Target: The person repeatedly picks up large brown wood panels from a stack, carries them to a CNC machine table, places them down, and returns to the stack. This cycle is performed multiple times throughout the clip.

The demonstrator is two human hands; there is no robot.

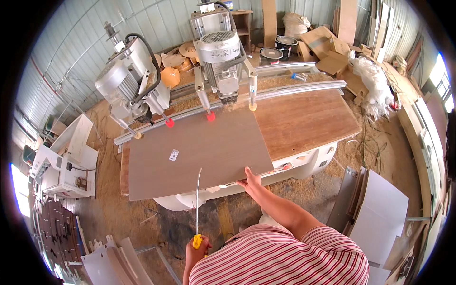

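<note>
A flat grey-brown panel (pixel 204 147) lies on the wooden table of a boring machine, with a small white label (pixel 174 155) on its face. My right hand (pixel 250 181) grips the panel's near edge close to its right corner, thumb on top and the other fingers underneath, mostly hidden. Low in front of my body, my left hand (pixel 203 247) is closed round what looks like a yellow tape measure (pixel 197 241). Its thin, slightly curved metal blade (pixel 196 204) sticks up, and its tip appears over the panel's near part.
Two motor heads (pixel 218 57) with red-tipped and pale-tipped clamps (pixel 211 116) stand over the panel's far edge. Leaning boards (pixel 380 204) are at right, stacked boards (pixel 114 266) at lower left. Behind lie cardboard (pixel 327 47), plastic wrap (pixel 373 83) and buckets (pixel 271 54). Sawdust covers the floor.
</note>
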